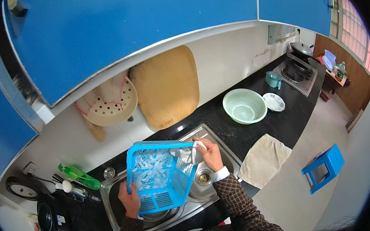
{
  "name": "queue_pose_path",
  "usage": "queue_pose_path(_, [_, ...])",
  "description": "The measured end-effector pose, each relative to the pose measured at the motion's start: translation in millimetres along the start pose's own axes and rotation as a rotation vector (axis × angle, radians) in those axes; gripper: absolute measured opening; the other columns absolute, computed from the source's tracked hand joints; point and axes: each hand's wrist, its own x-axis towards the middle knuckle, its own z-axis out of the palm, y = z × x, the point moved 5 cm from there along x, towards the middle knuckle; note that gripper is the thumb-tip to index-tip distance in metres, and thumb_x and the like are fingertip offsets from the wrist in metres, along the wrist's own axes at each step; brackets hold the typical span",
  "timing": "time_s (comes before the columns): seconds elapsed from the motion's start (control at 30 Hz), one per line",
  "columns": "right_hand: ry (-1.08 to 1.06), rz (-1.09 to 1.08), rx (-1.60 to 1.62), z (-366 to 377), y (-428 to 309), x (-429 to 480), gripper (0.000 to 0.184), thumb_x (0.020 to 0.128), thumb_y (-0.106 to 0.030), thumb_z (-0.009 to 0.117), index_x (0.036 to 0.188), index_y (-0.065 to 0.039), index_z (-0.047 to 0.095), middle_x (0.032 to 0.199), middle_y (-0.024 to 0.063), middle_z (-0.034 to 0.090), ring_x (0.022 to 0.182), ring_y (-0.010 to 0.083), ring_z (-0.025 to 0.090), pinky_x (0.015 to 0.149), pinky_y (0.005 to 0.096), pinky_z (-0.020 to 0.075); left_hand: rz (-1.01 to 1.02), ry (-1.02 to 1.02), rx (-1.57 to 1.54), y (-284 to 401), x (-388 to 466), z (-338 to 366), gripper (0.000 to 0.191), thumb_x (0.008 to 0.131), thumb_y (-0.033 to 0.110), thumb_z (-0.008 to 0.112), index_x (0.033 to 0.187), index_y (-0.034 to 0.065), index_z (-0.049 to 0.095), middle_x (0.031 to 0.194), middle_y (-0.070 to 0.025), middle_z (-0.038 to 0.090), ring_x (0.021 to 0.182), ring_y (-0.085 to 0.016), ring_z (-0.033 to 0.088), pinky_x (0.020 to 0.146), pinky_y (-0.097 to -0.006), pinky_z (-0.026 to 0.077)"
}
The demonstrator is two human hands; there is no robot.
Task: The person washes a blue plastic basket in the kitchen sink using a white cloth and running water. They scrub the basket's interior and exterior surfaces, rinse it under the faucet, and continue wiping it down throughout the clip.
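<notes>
A blue plastic basket (153, 172) with perforated walls is tilted over the stainless steel double sink (209, 193), white suds spread across its inside. My left hand (130, 199) grips its rim at the lower left. At the basket's upper right corner, my right hand (210, 154) pinches a wet white cloth (187, 154) against the rim, part of the cloth hanging inside. The right basin's drain shows beside the basket; the left basin is largely hidden beneath it.
A pale green colander (245, 106), a small bowl (274, 102) and a beige cloth (264, 161) lie on the black counter to the right. A green bottle (80, 177) and a black cooker (53, 218) are at left. Blue cabinets (145, 12) hang above; a blue stool (325, 168) stands on the floor.
</notes>
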Motion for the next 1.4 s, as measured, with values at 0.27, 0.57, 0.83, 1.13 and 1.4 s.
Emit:
queue_pose_path(0.27, [-0.149, -0.374, -0.434, 5.8, -76.1, 35.1, 0.025, 0.073, 0.001, 0.054, 0.096, -0.001, 0.060, 0.098, 0.0139, 0.060, 0.091, 0.0286, 0.055, 0.081, 0.0336, 0.0426, -0.206, 0.041, -0.198, -17.5, -66.6, 54.1, 0.010, 0.078, 0.005, 0.057, 0.076, 0.0002, 0.049, 0.071, -0.0068, 0.042, 0.060, -0.015, 0.042, 0.054, -0.0284, 0.036])
queue_pose_path(0.57, [-0.271, -0.343, -0.351, 19.4, -52.8, 18.4, 0.025, 0.072, 0.005, 0.053, 0.095, 0.000, 0.061, 0.097, 0.0139, 0.061, 0.091, 0.0272, 0.056, 0.081, 0.0328, 0.0437, -0.070, 0.106, -0.122, 8.6, -7.3, 21.4, 0.037, 0.066, 0.000, 0.064, 0.100, 0.0016, 0.048, 0.087, -0.0119, 0.046, 0.083, -0.025, 0.052, 0.072, -0.0312, 0.043])
queue_pose_path(0.83, [-0.339, -0.451, -0.347, 42.2, -66.5, 13.3, 0.028, 0.070, 0.004, 0.054, 0.096, -0.003, 0.061, 0.096, 0.0136, 0.060, 0.093, 0.0285, 0.055, 0.081, 0.0341, 0.0436, 0.305, -0.431, 0.443, 65.3, 49.9, 20.5, 0.025, 0.065, 0.008, 0.064, 0.086, 0.0065, 0.050, 0.083, -0.0079, 0.052, 0.081, -0.027, 0.053, 0.061, -0.0375, 0.045])
queue_pose_path(1.13, [-0.417, -0.653, -0.583, 101.1, -87.8, -19.7, 0.032, 0.067, -0.002, 0.057, 0.097, -0.010, 0.061, 0.095, 0.0064, 0.060, 0.093, 0.0230, 0.053, 0.095, 0.0439, 0.0299, 0.332, -0.473, 0.530, 70.0, 48.6, 30.4, 0.018, 0.069, 0.012, 0.061, 0.081, 0.0067, 0.048, 0.073, -0.0092, 0.057, 0.067, -0.029, 0.058, 0.055, -0.0392, 0.046])
queue_pose_path(1.4, [-0.280, -0.618, -0.644, 95.1, -76.3, -10.1, 0.027, 0.069, -0.003, 0.055, 0.095, -0.008, 0.062, 0.100, 0.0045, 0.060, 0.103, 0.0251, 0.050, 0.095, 0.0485, 0.0294, 0.343, -0.444, 0.545, 67.1, 45.7, 24.9, 0.014, 0.071, 0.011, 0.058, 0.080, 0.0068, 0.048, 0.071, -0.0092, 0.056, 0.067, -0.029, 0.057, 0.054, -0.0385, 0.046])
